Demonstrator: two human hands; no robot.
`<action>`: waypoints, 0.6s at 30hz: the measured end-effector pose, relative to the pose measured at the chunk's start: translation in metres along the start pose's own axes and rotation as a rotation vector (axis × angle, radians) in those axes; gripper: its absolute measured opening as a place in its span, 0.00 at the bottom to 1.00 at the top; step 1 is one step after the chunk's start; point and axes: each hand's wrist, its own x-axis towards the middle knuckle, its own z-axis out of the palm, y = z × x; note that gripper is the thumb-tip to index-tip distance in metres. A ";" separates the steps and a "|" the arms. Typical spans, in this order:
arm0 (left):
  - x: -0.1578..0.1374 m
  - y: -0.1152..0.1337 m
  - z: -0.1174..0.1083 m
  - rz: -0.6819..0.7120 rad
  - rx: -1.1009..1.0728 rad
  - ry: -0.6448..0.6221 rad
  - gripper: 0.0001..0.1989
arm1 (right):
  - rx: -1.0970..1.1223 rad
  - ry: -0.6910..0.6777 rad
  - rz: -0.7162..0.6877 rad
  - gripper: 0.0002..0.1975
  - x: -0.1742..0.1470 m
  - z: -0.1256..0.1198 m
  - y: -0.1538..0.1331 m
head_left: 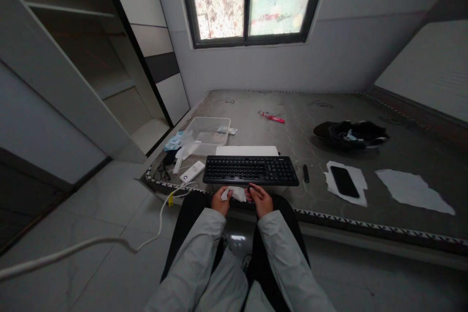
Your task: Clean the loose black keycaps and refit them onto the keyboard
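Note:
A crumpled white tissue [236,193] is pinched in my left hand [220,201], near the front edge of the mattress. My right hand [261,200] has its fingers closed at the tissue's right end, around a small dark piece too small to name. Just beyond both hands lies a black keyboard [250,169], its keys facing up. Behind it a white flat box or board [246,150] sticks out. To the right of the keyboard rests a slim black object [306,173].
On the mattress [292,141] are a clear plastic bin [208,131], a white power strip [192,172], a red packet [272,117], a black cap [351,134] and a phone [344,181] on white paper. Another white sheet [413,190] lies farther right. A cable [109,240] runs across the left.

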 end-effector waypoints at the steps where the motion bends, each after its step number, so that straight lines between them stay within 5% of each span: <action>1: 0.000 -0.001 0.000 0.002 0.007 0.004 0.19 | 0.001 -0.015 0.009 0.27 0.000 0.000 0.000; 18: 0.003 -0.007 0.002 0.020 0.015 0.014 0.17 | 0.039 -0.069 0.117 0.27 -0.001 0.003 0.004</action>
